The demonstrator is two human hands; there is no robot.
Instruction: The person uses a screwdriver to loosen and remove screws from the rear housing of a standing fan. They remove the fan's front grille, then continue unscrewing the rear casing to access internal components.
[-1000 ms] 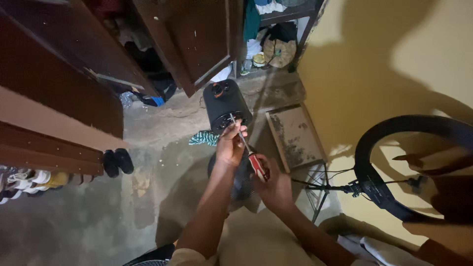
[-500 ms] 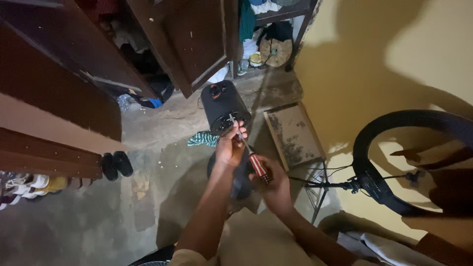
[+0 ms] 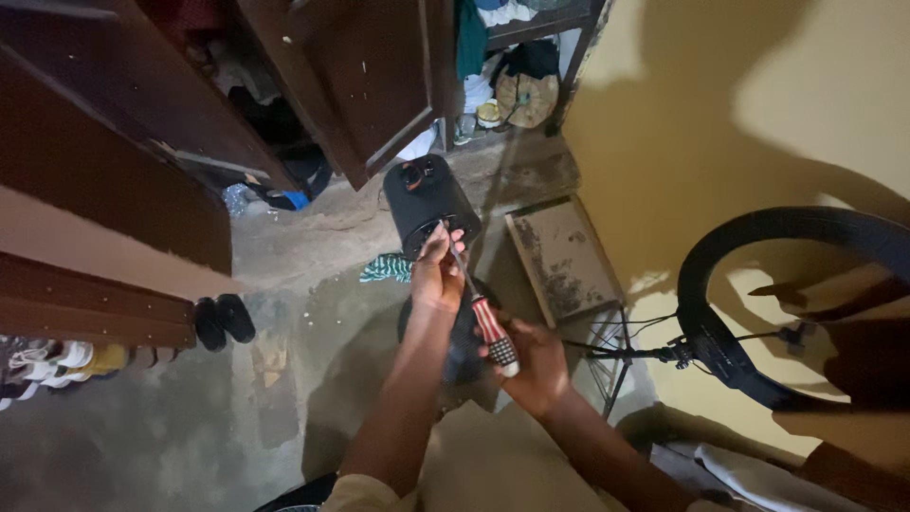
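Head cam shows our right hand (image 3: 533, 365) wrapped round a screwdriver with a red-and-white striped handle (image 3: 485, 324), while our left hand (image 3: 438, 270) pinches its metal shaft against the black cylindrical speaker (image 3: 424, 201) standing on the concrete floor (image 3: 284, 284).

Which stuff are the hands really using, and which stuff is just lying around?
In use:
left hand, steadying the tip
right hand, on the handle
screwdriver
black round device

Lying about:
ring light
black shoes
flat board
striped cloth
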